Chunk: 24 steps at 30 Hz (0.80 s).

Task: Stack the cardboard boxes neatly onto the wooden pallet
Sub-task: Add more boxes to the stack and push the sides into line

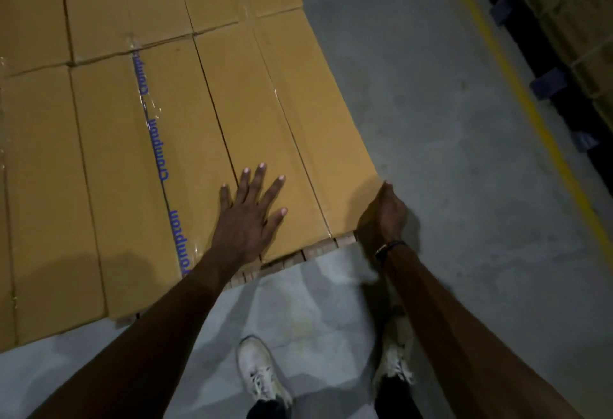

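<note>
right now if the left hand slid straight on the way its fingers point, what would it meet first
Probably nothing solid: the left hand lies flat on a box, fingers pointing along its top. Only more cardboard lies ahead, then the seam to the next row.

A grey concrete floor fills the right and lower parts of the view, and a yellow painted line runs along it from the top edge down toward the right edge. Beyond that line, on its far right side, stand dark blue pallets carrying strapped stacks of brown cartons. On the near side of the line, low in the view, two pale laced shoes rest on the floor.
</note>
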{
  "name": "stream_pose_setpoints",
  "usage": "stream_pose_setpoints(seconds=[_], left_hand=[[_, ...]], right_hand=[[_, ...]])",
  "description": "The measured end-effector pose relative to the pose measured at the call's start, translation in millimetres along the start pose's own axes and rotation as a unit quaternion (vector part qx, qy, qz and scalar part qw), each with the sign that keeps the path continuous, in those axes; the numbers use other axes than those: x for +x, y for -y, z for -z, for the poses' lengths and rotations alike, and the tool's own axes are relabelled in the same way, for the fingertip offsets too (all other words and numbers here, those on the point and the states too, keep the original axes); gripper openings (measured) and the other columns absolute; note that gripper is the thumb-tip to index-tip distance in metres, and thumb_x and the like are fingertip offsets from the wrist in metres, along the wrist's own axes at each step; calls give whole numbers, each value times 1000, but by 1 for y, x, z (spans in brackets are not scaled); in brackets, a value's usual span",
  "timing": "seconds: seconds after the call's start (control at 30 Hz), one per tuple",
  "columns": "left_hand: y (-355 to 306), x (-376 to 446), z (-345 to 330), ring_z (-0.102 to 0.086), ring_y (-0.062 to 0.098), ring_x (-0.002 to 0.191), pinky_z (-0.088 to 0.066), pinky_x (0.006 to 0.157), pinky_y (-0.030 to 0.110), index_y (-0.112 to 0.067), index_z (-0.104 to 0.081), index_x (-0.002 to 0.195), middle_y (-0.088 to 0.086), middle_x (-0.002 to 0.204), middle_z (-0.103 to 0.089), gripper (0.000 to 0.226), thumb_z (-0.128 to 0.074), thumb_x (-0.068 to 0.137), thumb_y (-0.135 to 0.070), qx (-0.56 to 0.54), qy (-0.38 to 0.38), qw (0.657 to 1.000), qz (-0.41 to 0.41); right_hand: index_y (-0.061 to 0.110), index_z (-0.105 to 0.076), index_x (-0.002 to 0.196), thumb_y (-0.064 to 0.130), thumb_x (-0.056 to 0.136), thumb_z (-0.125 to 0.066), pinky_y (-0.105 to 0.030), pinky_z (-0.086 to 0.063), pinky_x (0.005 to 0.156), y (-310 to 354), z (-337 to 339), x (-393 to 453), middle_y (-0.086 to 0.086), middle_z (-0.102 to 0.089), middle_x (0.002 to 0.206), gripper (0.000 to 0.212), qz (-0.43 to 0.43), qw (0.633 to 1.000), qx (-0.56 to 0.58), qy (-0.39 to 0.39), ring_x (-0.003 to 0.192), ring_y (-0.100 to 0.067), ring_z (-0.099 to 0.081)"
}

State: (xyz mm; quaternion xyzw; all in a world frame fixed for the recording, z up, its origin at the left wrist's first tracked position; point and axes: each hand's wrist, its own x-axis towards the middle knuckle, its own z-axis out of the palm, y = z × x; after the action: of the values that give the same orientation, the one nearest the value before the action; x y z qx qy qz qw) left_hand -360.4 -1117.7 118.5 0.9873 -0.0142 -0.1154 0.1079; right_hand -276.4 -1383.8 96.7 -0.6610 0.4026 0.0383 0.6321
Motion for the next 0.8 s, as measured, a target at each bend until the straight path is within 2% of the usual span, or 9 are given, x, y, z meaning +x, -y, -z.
stream_pose_setpoints(seconds=[0.13, 0.2, 0.23, 0.27, 0.33, 0.47, 0.53, 0.67, 0.8], left_hand=[[10, -2, 0, 11, 28, 161, -7, 125, 65, -39, 1, 166, -1, 174, 18, 67, -19, 107, -63, 3, 3, 1000, -20], [17, -9, 0, 11, 28, 161, -6, 125, 64, -38, 1, 166, 0, 174, 19, 68, -19, 106, -64, 3, 7, 1000, -24], [21, -15, 0, 11, 28, 161, -6, 125, 63, -38, 0, 166, 0, 174, 19, 69, -19, 105, -64, 2, 12, 1000, -25], [26, -22, -2, 9, 28, 161, -7, 125, 63, -37, -1, 167, 0, 174, 17, 70, -20, 105, -65, 1, 16, 1000, -26], [37, -41, -4, 8, 28, 162, -11, 124, 64, -37, -4, 167, 1, 175, 14, 72, -22, 104, -66, 7, 18, 999, -28], [61, -79, -6, 11, 26, 161, -12, 125, 63, -36, -3, 167, 1, 175, 14, 72, -25, 105, -67, 9, 17, 999, -29], [72, -96, -6, 12, 25, 161, -11, 125, 64, -36, -2, 167, 0, 175, 15, 73, -27, 106, -67, 9, 13, 1000, -12], [91, -122, -9, 10, 24, 161, -7, 126, 62, -34, -2, 167, 1, 175, 14, 75, -28, 105, -66, -3, -12, 997, 74], [103, -150, -17, 5, 25, 162, -8, 126, 62, -31, -8, 167, 3, 175, 8, 74, -31, 105, -63, -8, -54, 985, 165]], right_hand=[[-3, -75, 116, 43, 108, -53, -28, -43, 79, 0, 4, -8, -9, -68, 102, 52, 71, 993, -95, -21, 100, -22, -61], [1, -72, 127, 45, 106, -49, -25, -44, 91, -6, 6, -15, -14, -71, 120, 53, 169, 974, -147, -30, 115, -26, -63], [3, -69, 133, 45, 105, -46, -29, -44, 103, -10, 5, -18, -18, -68, 133, 55, 229, 954, -192, -32, 127, -31, -60], [5, -66, 137, 44, 105, -43, -39, -42, 112, -15, 4, -23, -20, -62, 143, 56, 285, 926, -245, -35, 136, -35, -54], [11, -63, 143, 43, 106, -39, -50, -34, 117, -23, -4, -36, -18, -52, 155, 54, 389, 858, -334, -23, 146, -37, -44], [26, -51, 154, 39, 110, -40, -55, -17, 126, -37, -31, -90, -2, -32, 170, 47, 477, 766, -399, 164, 160, -26, -20], [28, -44, 158, 36, 110, -44, -59, -14, 126, -52, -44, -111, 1, -24, 173, 49, 525, 694, -429, 242, 162, -24, -12], [29, -30, 165, 48, 110, -36, -62, -13, 126, -67, -68, -141, 1, -13, 175, 57, 584, 562, -497, 309, 163, -23, -6], [29, -31, 164, 61, 105, -43, -63, -11, 126, -79, -83, -157, -2, -17, 175, 68, 637, 491, -495, 329, 162, -27, -9]])
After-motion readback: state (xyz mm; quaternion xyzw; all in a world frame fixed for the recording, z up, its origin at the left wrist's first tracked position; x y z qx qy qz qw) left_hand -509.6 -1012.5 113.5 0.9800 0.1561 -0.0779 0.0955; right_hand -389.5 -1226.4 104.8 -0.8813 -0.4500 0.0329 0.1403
